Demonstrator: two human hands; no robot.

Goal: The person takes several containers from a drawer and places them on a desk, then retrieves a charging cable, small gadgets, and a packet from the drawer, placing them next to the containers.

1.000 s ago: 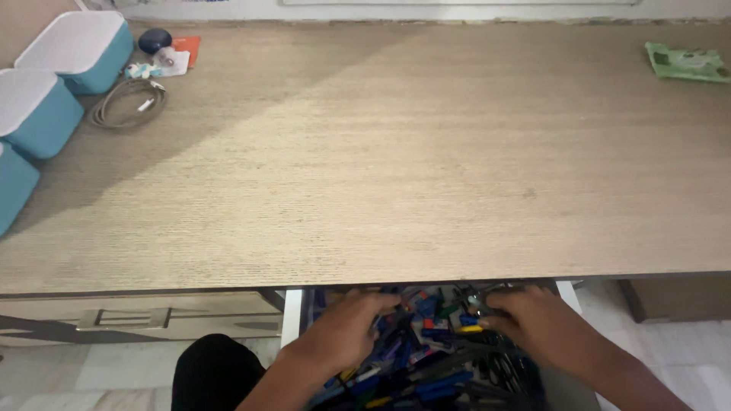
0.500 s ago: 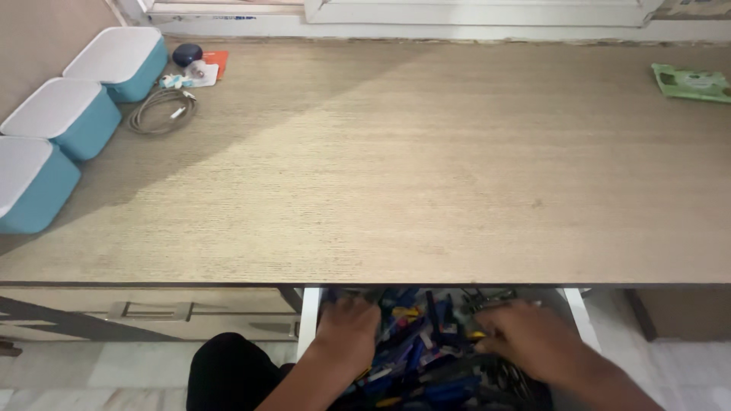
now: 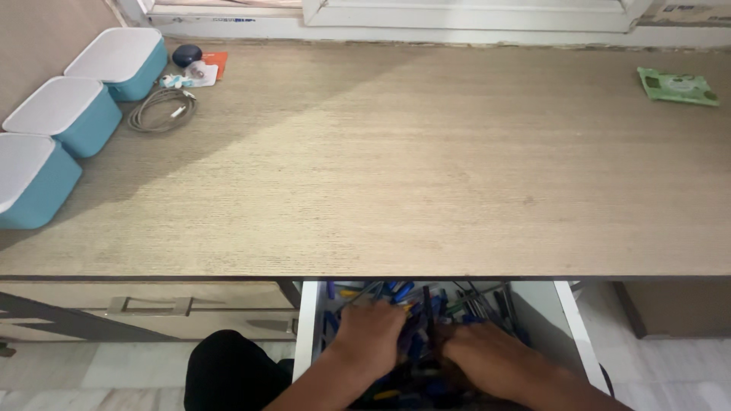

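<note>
Under the desk's front edge a white drawer [image 3: 308, 327] stands pulled out, full of pens [image 3: 426, 304] in blue, black, green and yellow. Both of my hands are down in that pile. My left hand [image 3: 371, 339] lies palm down on the left half, fingers curled into the pens. Close beside it, my right hand [image 3: 483, 359] presses on the middle of the heap with its fingers bent. The two hands almost meet. Whether either hand has closed on a particular pen stays hidden.
The wooden desk top [image 3: 396, 160] fills most of the view. Three teal boxes with white lids [image 3: 65, 114] line its left edge, with a coiled cable [image 3: 161, 111] and small items nearby. A green packet [image 3: 676, 85] lies far right. My dark-clothed knee [image 3: 228, 369] is below.
The drawer shows further out from under the desk. My right hand has moved left toward the middle of the pile, nearer my left hand, which shifted slightly right.
</note>
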